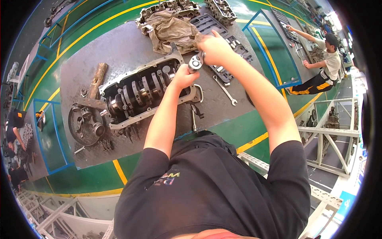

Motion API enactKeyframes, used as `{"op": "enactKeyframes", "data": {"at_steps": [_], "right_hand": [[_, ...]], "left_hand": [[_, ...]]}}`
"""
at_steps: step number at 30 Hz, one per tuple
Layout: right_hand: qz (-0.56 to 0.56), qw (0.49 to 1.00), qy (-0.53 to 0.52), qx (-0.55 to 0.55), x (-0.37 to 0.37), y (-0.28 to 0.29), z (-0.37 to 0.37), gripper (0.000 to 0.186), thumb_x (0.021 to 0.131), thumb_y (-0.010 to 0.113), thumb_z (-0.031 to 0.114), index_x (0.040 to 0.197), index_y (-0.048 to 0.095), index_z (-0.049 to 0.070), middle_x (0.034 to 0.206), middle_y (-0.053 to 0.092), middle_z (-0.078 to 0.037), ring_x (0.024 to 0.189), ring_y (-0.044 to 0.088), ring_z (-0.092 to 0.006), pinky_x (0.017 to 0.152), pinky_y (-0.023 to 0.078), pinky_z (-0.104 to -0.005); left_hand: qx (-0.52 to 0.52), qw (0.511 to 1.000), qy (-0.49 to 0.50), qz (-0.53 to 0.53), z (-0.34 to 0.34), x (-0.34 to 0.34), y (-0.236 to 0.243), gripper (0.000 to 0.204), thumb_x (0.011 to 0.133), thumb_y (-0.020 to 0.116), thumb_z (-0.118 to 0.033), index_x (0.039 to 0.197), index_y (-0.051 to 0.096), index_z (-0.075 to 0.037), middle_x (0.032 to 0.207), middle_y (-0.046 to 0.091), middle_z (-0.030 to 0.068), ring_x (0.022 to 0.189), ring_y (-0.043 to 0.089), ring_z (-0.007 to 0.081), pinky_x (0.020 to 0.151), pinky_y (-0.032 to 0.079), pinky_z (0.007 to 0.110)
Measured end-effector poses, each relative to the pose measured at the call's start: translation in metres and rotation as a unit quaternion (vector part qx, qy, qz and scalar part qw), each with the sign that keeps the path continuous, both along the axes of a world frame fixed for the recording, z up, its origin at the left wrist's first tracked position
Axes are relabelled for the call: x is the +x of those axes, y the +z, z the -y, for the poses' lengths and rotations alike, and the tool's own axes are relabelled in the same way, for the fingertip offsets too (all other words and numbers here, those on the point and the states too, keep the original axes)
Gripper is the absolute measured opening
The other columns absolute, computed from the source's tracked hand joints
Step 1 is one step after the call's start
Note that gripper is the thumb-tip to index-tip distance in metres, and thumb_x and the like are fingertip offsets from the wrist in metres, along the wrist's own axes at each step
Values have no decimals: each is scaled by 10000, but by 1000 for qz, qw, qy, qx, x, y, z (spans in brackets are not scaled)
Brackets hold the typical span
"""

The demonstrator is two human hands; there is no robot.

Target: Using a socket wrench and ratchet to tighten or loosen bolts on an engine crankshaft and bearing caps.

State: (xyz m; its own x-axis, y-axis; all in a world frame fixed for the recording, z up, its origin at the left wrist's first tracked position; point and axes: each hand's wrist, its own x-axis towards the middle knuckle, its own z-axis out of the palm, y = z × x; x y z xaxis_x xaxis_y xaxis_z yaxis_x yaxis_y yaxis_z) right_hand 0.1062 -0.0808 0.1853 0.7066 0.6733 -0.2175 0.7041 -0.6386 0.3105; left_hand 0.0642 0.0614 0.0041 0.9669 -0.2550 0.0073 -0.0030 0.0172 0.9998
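My left hand (184,78) is closed round a ratchet wrench (195,63), its shiny round head showing above my fist. Just beyond it, my right hand (216,48) has its fingers curled beside the ratchet head and the crumpled brown cloth (169,30). Whatever the right fingers grip is hidden. Under and left of my hands lies an engine block (115,126) with its crankshaft (135,92) exposed. An open socket case (207,24) with several sockets sits beyond and under my right hand.
A combination wrench (225,91) lies right of the block, a long metal tool (193,118) near the front edge. On the left are a wooden block (98,77) and a ring gear (71,125) with pistons. Cylinder heads (221,11) stand at the back. Another person (329,59) works at the right table.
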Motion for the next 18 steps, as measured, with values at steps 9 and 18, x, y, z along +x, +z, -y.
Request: {"op": "enactKeyframes", "data": {"at_steps": [9,18], "right_hand": [[149,943,138,263,10,-12,8,192,716,717,214,865,726,94,901,708,-73,1047,659,-254,1109,338,-552],[3,978,108,180,2,18,-11,260,632,724,215,859,730,89,929,695,-140,1016,665,-307,1137,317,-538]], "left_hand": [[25,1000,-3,13,1,4,6,73,762,626,-58,808,634,-2,681,553,-44,658,457,62,588,417,277],[-38,999,-10,0,-2,-3,-5,229,794,667,-27,1023,667,-27,812,645,-30,690,563,100,646,464,295]]}}
